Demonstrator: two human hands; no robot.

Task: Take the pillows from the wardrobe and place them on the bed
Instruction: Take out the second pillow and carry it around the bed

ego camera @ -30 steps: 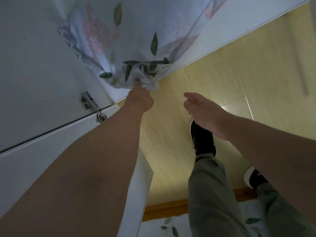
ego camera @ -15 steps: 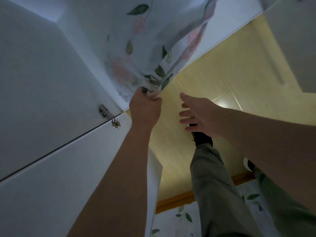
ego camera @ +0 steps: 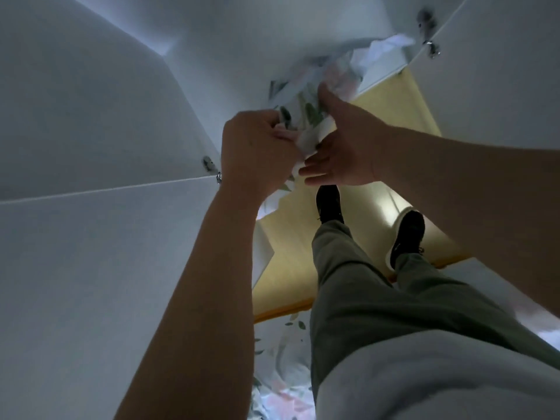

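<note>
A pillow point(ego camera: 325, 75) in a white cover with green leaves and pink flowers sticks out of the white wardrobe point(ego camera: 91, 116) at the top centre, blurred by motion. My left hand point(ego camera: 257, 150) is clenched on its bunched lower corner. My right hand point(ego camera: 342, 147) presses against the same corner from the right, thumb over the fabric and fingers spread underneath. Most of the pillow is hidden inside the wardrobe opening. The bed point(ego camera: 281, 374), with a matching floral sheet, shows at the bottom centre.
An open wardrobe door point(ego camera: 485, 40) with a metal hinge hangs at the top right. Another hinge point(ego camera: 212, 169) sits on the left panel. Below lie the yellow wooden floor point(ego camera: 288, 268), my grey-trousered legs and black shoes point(ego camera: 328, 204).
My right hand has moved in from open air and now touches the pillow corner beside my left hand. The pillow has come further out, and the view has tilted.
</note>
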